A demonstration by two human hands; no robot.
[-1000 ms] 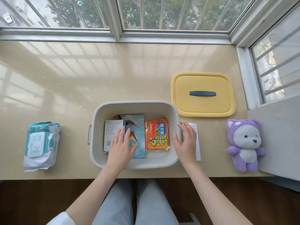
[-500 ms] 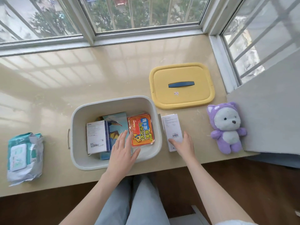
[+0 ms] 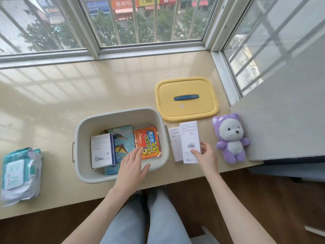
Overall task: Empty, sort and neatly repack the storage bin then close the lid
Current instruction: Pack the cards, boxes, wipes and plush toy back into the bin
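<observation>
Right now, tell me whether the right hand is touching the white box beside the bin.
Touching. In the head view the right hand pinches the white box: thumb on its face, fingers behind its edge.

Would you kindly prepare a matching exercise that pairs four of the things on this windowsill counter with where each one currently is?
Things:
1. yellow lid
2. orange packet
3. wipes pack
4. barcoded white box

Places:
A. gripped by the right hand, right of the bin
B. far left on the counter
C. flat on the counter beyond the bin's right corner
D. inside the bin, on its right side

Pairs: 1-C, 2-D, 3-B, 4-A
</observation>
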